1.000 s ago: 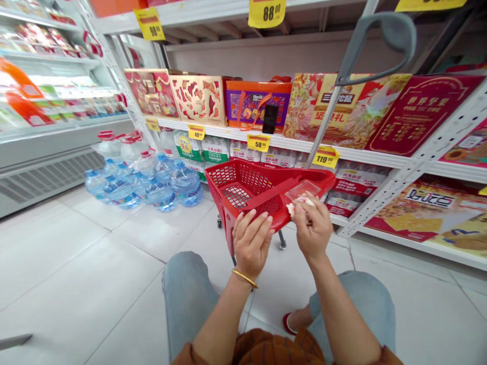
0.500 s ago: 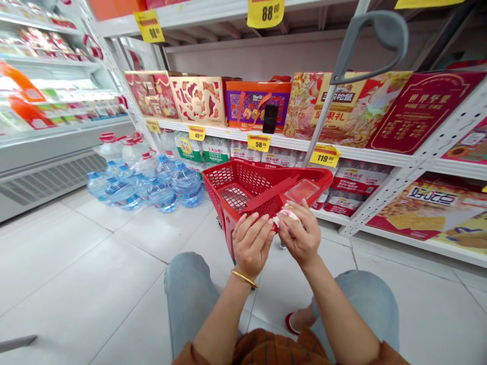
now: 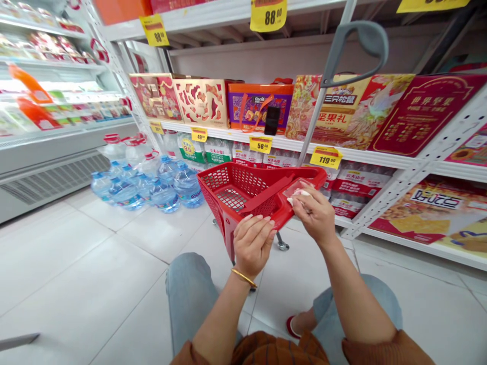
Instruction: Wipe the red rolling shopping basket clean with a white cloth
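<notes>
A red plastic shopping basket (image 3: 262, 203) on wheels stands in front of me, with a grey handle (image 3: 355, 56) on a tall metal pole at its right. My left hand (image 3: 253, 243), a gold bangle at the wrist, has its fingers wrapped over the near rim. In my right hand (image 3: 314, 213) is a crumpled white and pinkish cloth or tissue (image 3: 299, 196), pressed on the rim beside the clear panel (image 3: 299, 187). The palm sides of both hands are hidden.
Shelves ahead carry gift boxes (image 3: 201, 103) and packs of bottled water (image 3: 355, 180). Large water bottles (image 3: 186, 182) stand on the floor at the left, near a refrigerated display (image 3: 57, 157). A wheel (image 3: 282, 246) shows below the basket.
My right hand has moved right and slightly up along the rim with the cloth, away from my left hand. The basket has shifted slightly left; my left hand keeps its grip.
</notes>
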The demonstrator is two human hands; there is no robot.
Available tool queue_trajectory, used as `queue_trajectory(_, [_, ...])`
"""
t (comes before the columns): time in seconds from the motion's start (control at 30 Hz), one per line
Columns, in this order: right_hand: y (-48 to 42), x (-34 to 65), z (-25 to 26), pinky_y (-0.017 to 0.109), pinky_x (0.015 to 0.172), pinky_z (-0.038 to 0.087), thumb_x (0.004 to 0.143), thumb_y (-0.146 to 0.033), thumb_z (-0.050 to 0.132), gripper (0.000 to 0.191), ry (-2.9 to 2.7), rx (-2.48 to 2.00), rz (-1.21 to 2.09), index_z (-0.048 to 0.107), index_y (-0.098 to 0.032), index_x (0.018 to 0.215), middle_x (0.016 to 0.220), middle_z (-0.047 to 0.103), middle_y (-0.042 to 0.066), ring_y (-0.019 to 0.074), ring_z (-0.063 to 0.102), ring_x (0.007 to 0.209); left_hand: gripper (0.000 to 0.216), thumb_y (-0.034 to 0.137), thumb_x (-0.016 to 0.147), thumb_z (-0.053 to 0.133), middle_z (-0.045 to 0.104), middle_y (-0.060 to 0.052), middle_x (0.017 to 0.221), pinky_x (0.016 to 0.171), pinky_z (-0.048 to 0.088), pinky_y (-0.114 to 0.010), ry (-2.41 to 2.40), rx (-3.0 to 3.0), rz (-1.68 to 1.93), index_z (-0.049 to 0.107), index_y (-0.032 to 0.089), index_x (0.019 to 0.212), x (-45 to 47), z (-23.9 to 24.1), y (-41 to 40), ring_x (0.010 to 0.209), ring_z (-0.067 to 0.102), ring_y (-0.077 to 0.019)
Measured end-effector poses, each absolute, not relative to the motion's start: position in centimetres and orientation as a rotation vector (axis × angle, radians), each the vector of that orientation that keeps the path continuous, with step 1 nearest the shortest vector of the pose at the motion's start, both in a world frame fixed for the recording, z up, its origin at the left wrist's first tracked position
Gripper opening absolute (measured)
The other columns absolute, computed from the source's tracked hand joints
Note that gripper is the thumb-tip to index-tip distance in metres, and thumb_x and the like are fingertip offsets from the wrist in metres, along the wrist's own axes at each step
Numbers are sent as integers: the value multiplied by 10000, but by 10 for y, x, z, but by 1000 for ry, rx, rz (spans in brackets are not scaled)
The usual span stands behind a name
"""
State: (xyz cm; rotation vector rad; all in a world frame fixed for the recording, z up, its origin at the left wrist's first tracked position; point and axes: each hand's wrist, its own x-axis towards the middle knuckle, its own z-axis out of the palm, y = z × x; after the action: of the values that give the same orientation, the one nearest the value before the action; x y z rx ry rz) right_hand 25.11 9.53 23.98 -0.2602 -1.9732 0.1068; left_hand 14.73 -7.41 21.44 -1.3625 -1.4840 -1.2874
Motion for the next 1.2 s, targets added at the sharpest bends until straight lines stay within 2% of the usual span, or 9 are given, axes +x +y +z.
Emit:
queue_trajectory(0.2, [94, 248, 247, 339, 816, 556, 875, -304, 567, 171, -2034, -310, 122, 711, -214, 850, 930, 720, 75, 201, 684, 921, 159, 163, 862, 595, 742, -39, 920, 939, 488, -372, -1492, -1379, -1342, 686, 195, 988, 141, 213, -81, 943, 660, -173])
queue_trajectory(0.47, [61, 239, 247, 335, 826, 537, 884, -293, 556, 175, -2016, -343, 85, 707, -209, 863, 936, 708, 81, 203, 663, 933, 140, 148, 837, 598, 733, -28, 880, 885, 504, -390, -1509, -1321, -1449, 691, 207, 923, 129, 215, -102, 879, 650, -172])
queue_trajectory(0.7, [36, 234, 247, 327, 795, 527, 884, -269, 557, 156, -2013, -345, 71, 691, -195, 854, 899, 682, 81, 195, 639, 859, 108, 148, 815, 606, 725, -22, 835, 822, 517, -388, -1504, -1283, -1490, 677, 207, 871, 121, 217, -120, 813, 650, -169])
queue_trajectory(1.2, [-13, 233, 251, 392, 879, 521, 878, -247, 573, 141, -2027, -334, -12, 670, -163, 936, 968, 657, 121, 239, 614, 962, 119, 150, 812, 616, 699, 13, 719, 788, 528, -387, -1503, -1121, -1596, 619, 206, 708, 106, 218, -146, 730, 631, -150])
